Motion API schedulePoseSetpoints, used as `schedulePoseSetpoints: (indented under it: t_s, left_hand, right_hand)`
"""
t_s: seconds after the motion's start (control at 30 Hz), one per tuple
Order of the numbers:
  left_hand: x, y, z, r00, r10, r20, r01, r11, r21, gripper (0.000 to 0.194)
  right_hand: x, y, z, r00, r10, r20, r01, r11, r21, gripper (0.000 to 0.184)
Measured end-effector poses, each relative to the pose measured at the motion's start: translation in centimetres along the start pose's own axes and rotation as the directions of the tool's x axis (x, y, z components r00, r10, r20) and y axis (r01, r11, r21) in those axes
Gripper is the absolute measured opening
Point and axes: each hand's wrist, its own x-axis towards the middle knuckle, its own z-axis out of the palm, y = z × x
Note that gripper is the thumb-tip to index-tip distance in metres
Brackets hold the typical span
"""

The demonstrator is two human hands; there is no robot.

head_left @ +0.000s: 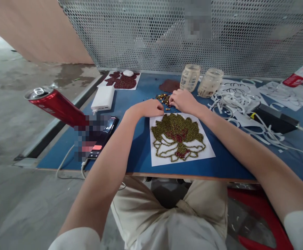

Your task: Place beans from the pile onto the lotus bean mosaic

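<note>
A white sheet of paper (157, 160) lies in front of me, bearing a flower picture (177, 130) filled with green and dark red beans. Some petals low in the picture show bare white inside bean outlines. Just beyond the sheet is a small pile of mixed beans (163, 98). At the pile's right edge, my right hand (184, 100) is closed, its fingertips pinched down among the beans. My left hand (151, 108) rests curled by the sheet's top left corner, fingers bent under. What either hand holds, if anything, is too small or hidden.
Two glass jars (210, 82) stand behind the pile, near a mesh panel (151, 38). Paper scraps and cables (237, 104), a black box (275, 118) and a bottle (299, 76) crowd the right. To the left are a red can (56, 107), phone (106, 137), power bank (103, 98) and bean picture (122, 81).
</note>
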Motion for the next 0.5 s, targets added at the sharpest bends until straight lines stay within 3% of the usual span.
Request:
schedulePoseSetpoints:
  t_s: [0.3, 0.4, 0.5]
  left_hand:
    - [-0.4, -0.5, -0.3, 1.0, -0.022, 0.008, 0.022, 0.999, -0.03, 0.03]
    - [-0.3, -0.4, -0.3, 1.0, -0.01, -0.004, 0.01, 0.999, -0.033, 0.029]
    - [-0.2, -0.5, -0.2, 1.0, 0.0, 0.013, 0.001, 0.999, -0.037, 0.026]
  right_hand:
    - [-0.1, 0.7, -0.1, 0.998, -0.041, 0.051, 0.042, 0.999, -0.01, 0.029]
    - [-0.2, 0.1, -1.1, 0.999, -0.022, -0.023, 0.023, 1.0, 0.017, 0.028]
    - [-1.1, -1.0, -3.4, 0.992, -0.016, -0.127, 0.031, 0.993, 0.118, 0.028]
